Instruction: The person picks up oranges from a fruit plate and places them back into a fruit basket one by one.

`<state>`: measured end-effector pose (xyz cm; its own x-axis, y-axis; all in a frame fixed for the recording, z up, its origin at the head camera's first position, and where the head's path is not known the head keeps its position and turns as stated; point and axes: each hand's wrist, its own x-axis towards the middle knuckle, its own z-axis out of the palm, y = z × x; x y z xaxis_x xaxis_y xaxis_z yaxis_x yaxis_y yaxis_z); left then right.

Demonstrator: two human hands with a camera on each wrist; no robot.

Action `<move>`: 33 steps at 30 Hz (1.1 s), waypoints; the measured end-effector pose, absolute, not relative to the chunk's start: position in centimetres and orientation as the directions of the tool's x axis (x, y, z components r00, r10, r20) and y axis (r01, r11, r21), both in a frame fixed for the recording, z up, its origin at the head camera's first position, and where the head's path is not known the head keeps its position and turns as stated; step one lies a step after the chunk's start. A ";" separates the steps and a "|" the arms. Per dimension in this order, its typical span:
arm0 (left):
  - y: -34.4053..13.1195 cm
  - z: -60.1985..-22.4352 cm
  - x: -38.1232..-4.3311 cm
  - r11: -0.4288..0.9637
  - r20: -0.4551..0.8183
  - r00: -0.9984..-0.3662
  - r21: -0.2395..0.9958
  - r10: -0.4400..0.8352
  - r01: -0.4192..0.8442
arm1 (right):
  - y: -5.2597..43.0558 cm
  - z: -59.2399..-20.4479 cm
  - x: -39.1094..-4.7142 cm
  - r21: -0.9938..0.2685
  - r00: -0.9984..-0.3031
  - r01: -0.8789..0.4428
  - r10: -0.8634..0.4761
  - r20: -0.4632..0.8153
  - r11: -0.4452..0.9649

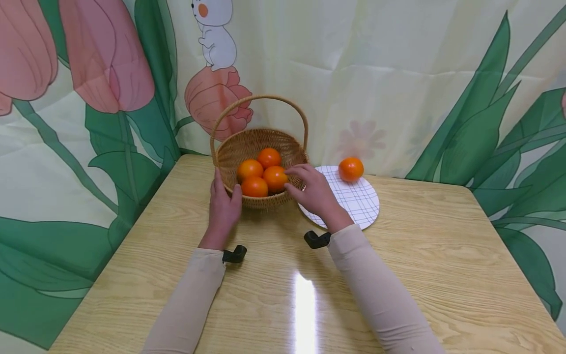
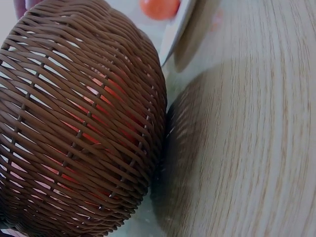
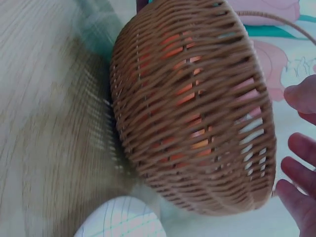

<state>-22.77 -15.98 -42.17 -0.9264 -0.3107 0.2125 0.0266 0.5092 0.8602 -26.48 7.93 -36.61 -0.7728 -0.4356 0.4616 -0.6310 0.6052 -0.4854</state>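
Observation:
A woven wicker basket [image 1: 278,200] with a tall arched handle stands toward the back of the table and holds several round, smooth orange fruits [image 1: 255,187]. My left hand [image 1: 224,204] grips the basket's left side, thumb at the front rim. On the other side, my right hand [image 1: 315,189] reaches over the right rim, fingers loosely bent, tips close by the nearest fruit. The right wrist view has the right hand's fingers [image 3: 302,163] spread just off the rim, holding nothing. Through the weave, the left wrist view shows orange patches behind the basket wall [image 2: 79,118].
Right of the basket lies a round white plate [image 1: 364,204] with a blue grid pattern, partly behind my right arm. One more orange fruit [image 1: 351,169] rests on its far edge. A printed curtain [image 1: 389,88] hangs along the back of the wooden table [image 1: 433,255].

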 end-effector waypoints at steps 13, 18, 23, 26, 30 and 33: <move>-16.2 -42.3 -22.9 0.518 0.236 -0.920 0.854 -0.313 0.043 | 11.7 -37.6 -28.5 -0.510 -0.796 -0.570 -0.279 0.538 0.644; -16.1 -42.3 -22.8 0.512 0.220 -0.927 0.858 -0.303 0.036 | 13.1 -37.9 -29.3 -0.526 -0.828 -0.517 -0.237 0.508 0.676; -16.1 -42.2 -22.8 0.509 0.225 -0.926 0.860 -0.302 0.043 | 13.9 -38.1 -30.2 -0.539 -0.856 -0.466 -0.204 0.475 0.702; -16.2 -42.3 -22.8 0.509 0.229 -0.925 0.859 -0.304 0.045 | 14.3 -38.2 -30.8 -0.545 -0.856 -0.460 -0.187 0.482 0.701; -16.2 -42.4 -22.9 0.510 0.225 -0.924 0.859 -0.309 0.038 | 15.0 -38.7 -31.5 -0.555 -0.860 -0.441 -0.154 0.487 0.705; -16.1 -42.5 -22.8 0.510 0.222 -0.925 0.859 -0.308 0.036 | 15.5 -39.0 -32.0 -0.564 -0.874 -0.407 -0.126 0.470 0.718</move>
<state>-22.85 -16.13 -42.50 -0.9251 -0.3084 0.2216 0.0356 0.5104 0.8592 -31.99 15.47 -39.00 -0.8738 -0.1263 0.4697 -0.4070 0.7185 -0.5640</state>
